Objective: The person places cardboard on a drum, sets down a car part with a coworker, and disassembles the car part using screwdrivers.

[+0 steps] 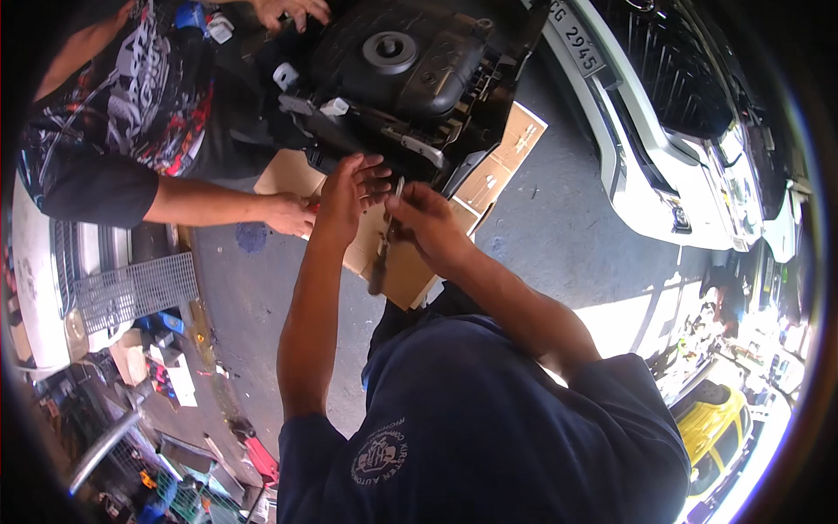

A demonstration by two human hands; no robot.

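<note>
My right hand [428,229] is closed around a long, slim hand tool [381,266]. Its bright tip points up between my hands and its darker length hangs down toward me; the exact kind is unclear. Beside it, my left hand [353,194] is raised, palm turned toward the tool, fingers apart and holding nothing. Just beyond both hands lies a large black plastic car assembly [428,83] with a round ringed hub and metal brackets along its near edge. Flattened cardboard [406,278] shows beneath it and under my hands.
At the left, a co-worker's hand [290,215] reaches close to my left forearm, with something red at its fingers. Their other hand [292,10] is beside the black assembly. A white car [646,166] stands at right, a metal grate [140,288] and clutter at left, a yellow car [717,428] lower right.
</note>
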